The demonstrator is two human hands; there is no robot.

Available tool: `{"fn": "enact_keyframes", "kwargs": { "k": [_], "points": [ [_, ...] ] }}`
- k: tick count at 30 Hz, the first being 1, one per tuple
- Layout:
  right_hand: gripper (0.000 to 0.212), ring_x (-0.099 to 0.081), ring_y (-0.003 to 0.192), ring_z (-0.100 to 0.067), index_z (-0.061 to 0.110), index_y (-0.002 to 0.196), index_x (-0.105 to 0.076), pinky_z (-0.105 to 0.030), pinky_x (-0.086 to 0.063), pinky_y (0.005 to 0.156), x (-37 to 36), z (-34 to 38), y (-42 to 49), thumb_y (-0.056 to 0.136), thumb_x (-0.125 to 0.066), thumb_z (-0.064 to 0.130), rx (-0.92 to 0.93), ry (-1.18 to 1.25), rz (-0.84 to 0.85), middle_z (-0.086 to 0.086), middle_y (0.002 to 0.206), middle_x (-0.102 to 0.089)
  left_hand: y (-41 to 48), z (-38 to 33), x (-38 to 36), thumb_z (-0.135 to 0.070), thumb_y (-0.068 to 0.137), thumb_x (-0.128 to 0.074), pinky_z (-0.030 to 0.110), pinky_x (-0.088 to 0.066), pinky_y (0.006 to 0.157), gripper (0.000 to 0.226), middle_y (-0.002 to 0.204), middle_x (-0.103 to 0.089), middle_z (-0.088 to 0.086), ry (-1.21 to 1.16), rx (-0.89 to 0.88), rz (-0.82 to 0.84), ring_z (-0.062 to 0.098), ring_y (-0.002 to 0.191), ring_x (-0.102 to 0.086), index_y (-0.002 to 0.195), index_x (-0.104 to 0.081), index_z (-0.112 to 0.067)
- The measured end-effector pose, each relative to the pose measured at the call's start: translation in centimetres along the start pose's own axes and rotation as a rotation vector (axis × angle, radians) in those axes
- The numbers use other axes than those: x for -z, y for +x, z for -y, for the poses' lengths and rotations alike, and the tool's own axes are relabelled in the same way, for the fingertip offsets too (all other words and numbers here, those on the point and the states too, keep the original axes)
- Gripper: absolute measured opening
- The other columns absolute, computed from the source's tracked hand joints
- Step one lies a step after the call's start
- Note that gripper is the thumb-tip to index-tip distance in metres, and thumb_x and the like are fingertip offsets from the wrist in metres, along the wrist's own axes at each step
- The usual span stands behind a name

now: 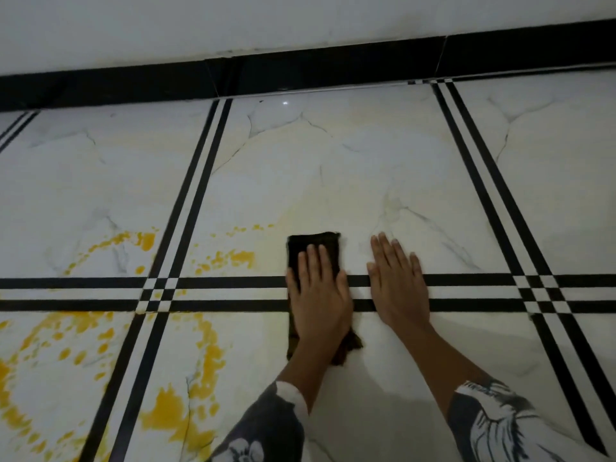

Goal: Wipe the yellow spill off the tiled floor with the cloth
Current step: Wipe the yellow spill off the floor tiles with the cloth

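Observation:
A dark folded cloth point(313, 243) lies on the white marble-look tiled floor point(333, 181), across the double black grout lines. My left hand point(318, 295) presses flat on the cloth with straight fingers. My right hand point(398, 281) lies flat on the bare tile just right of the cloth, fingers spread, touching no cloth. Yellow spill point(170, 411) spreads in blotches and streaks over the tiles to the left of the cloth, with smaller yellow patches point(240, 256) a short way left of the cloth's top. A faint yellowish smear shows on the tile above the cloth.
A black skirting band point(300, 70) runs along the base of the white wall point(266, 21) at the far edge of the floor. Patterned sleeves cover both forearms at the bottom of the view. Tiles to the right show no yellow.

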State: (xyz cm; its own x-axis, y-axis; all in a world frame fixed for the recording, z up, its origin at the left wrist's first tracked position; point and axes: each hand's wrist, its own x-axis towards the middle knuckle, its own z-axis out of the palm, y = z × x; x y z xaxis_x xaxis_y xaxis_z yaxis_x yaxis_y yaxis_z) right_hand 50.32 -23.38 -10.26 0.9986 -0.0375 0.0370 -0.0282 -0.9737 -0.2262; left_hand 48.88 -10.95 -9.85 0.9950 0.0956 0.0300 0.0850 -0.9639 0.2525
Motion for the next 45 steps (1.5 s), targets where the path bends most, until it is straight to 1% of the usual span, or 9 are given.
{"fn": "enact_keyframes", "kwargs": {
  "k": [4, 7, 11, 17, 21, 25, 31, 39, 45],
  "points": [
    [0.066, -0.011, 0.143, -0.018, 0.017, 0.147, -0.008, -0.038, -0.005, 0.114, -0.1, -0.3, 0.1, 0.088, 0.005, 0.043, 0.022, -0.041, -0.009, 0.001, 0.155, -0.011, 7.2, 0.6, 0.1, -0.042, 0.096, -0.008, 0.041, 0.000, 0.117, 0.059, 0.158, -0.009, 0.001, 0.018, -0.159, 0.084, 0.016, 0.145, -0.006, 0.149, -0.008, -0.017],
    [0.069, -0.006, 0.144, -0.016, 0.019, 0.147, -0.006, -0.036, -0.002, 0.114, -0.2, -0.3, 0.1, 0.085, 0.009, 0.045, 0.025, -0.024, 0.000, 0.003, 0.156, -0.007, 9.6, 5.3, 1.0, -0.038, 0.099, -0.016, 0.040, 0.000, 0.116, 0.056, 0.158, -0.006, 0.002, 0.040, 0.019, 0.064, 0.016, 0.145, -0.003, 0.149, -0.006, -0.016],
    [0.066, -0.014, 0.143, -0.019, 0.017, 0.147, -0.013, -0.039, -0.008, 0.114, 0.0, 0.0, 0.2, 0.088, 0.003, 0.043, 0.004, -0.017, -0.016, 0.001, 0.155, -0.016, 3.9, 5.3, 1.7, -0.045, 0.090, 0.001, 0.041, -0.001, 0.116, 0.068, 0.157, -0.011, 0.006, 0.030, 0.189, -0.041, 0.020, 0.145, -0.006, 0.149, -0.008, -0.012],
    [0.069, -0.009, 0.144, -0.017, 0.019, 0.148, -0.007, -0.039, -0.006, 0.115, 0.0, -0.3, 0.1, 0.085, 0.008, 0.044, 0.020, -0.050, 0.010, 0.002, 0.156, -0.009, 7.9, 1.3, 0.9, -0.040, 0.098, -0.014, 0.041, 0.000, 0.116, 0.058, 0.158, -0.008, 0.005, 0.012, -0.085, 0.093, 0.018, 0.145, -0.004, 0.149, -0.006, -0.013],
    [0.071, -0.005, 0.144, -0.015, 0.021, 0.148, -0.004, -0.037, -0.004, 0.116, 0.1, -0.3, 0.3, 0.083, 0.010, 0.045, 0.015, -0.025, 0.023, 0.005, 0.157, -0.005, 10.7, 8.5, 2.2, -0.036, 0.100, -0.020, 0.042, -0.004, 0.117, 0.056, 0.158, -0.010, 0.007, 0.006, 0.120, 0.025, 0.020, 0.145, -0.007, 0.149, -0.010, -0.012],
    [0.069, -0.006, 0.144, -0.015, 0.021, 0.148, -0.005, -0.037, -0.003, 0.115, 0.2, -0.2, 0.2, 0.084, 0.007, 0.045, -0.004, -0.018, 0.030, 0.005, 0.157, -0.006, 3.5, 9.3, 2.7, -0.040, 0.096, -0.013, 0.045, -0.007, 0.116, 0.062, 0.155, -0.019, 0.011, 0.015, 0.307, -0.082, 0.024, 0.144, -0.014, 0.148, -0.015, -0.007],
    [0.069, -0.005, 0.144, -0.015, 0.022, 0.147, -0.001, -0.037, -0.002, 0.115, 0.2, -0.3, 0.3, 0.084, 0.004, 0.049, -0.001, -0.026, 0.051, 0.005, 0.157, -0.004, 6.0, 4.5, 1.8, -0.039, 0.099, -0.017, 0.040, 0.000, 0.116, 0.058, 0.158, -0.008, 0.006, -0.003, 0.002, 0.085, 0.019, 0.145, -0.005, 0.149, -0.008, -0.012],
    [0.070, -0.006, 0.144, -0.016, 0.022, 0.148, -0.004, -0.037, -0.002, 0.115, 0.5, -0.1, 0.1, 0.084, 0.004, 0.049, -0.003, -0.014, 0.046, 0.005, 0.157, -0.005, 2.2, 13.8, 4.1, -0.037, 0.098, -0.017, 0.045, -0.004, 0.117, 0.059, 0.157, -0.013, 0.011, -0.016, 0.398, -0.067, 0.023, 0.145, -0.009, 0.149, -0.010, -0.008],
    [0.056, -0.003, 0.144, -0.016, 0.021, 0.148, -0.003, -0.038, -0.002, 0.116, 0.4, -0.2, 0.3, 0.098, -0.017, 0.041, 0.001, -0.014, 0.060, 0.004, 0.157, -0.003, 0.5, 3.5, 1.7, -0.042, 0.096, -0.015, 0.042, -0.004, 0.116, 0.061, 0.156, -0.017, 0.008, -0.007, 0.032, 0.048, 0.021, 0.144, -0.013, 0.148, -0.016, -0.010]
  ]
}}
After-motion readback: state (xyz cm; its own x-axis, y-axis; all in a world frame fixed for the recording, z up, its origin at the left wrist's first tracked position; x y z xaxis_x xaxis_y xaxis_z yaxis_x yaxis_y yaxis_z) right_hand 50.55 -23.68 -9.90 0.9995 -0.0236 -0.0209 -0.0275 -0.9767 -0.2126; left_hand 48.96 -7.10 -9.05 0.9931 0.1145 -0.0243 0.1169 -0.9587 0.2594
